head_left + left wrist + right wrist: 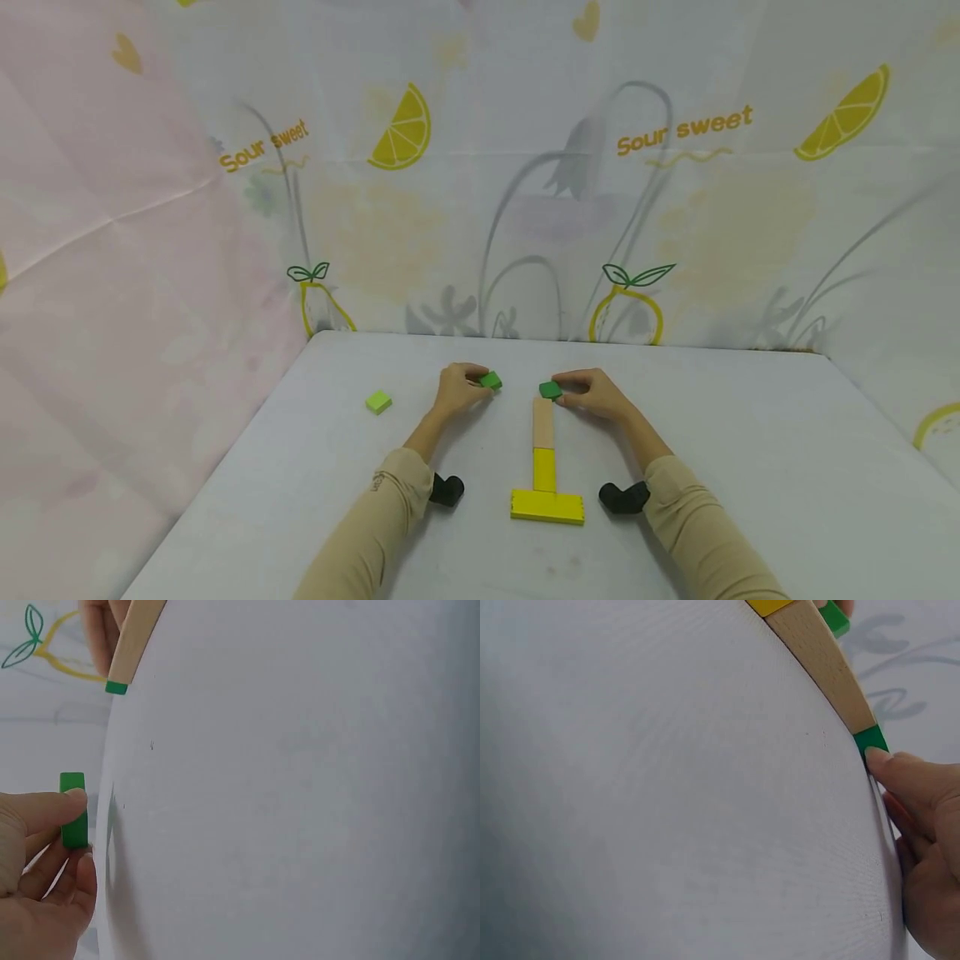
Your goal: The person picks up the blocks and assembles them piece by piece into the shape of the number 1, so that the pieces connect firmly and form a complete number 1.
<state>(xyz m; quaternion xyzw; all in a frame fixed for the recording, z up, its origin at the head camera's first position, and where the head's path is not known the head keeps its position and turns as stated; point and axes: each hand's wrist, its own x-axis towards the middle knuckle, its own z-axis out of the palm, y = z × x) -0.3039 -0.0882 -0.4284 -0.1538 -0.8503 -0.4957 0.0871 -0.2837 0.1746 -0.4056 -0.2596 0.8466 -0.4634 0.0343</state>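
My left hand [459,390] pinches a green block [491,381] between thumb and fingers; in the left wrist view this block [73,810] stands out from the thumb tip. With thumb and fingers my right hand [597,394] holds a darker green block [551,390] at the far end of a plain wooden block [543,423]. In the right wrist view the dark green block [871,741] meets the wood's end. Nearer me, a yellow block [544,470] continues the line down to a wide yellow block [547,507] lying crosswise.
A light green block [378,402] lies apart on the white table [300,500], left of my left hand. Behind the table's far edge hangs a lemon-printed cloth [480,208]. Black wrist pieces [447,491] stick out inward from both sleeves.
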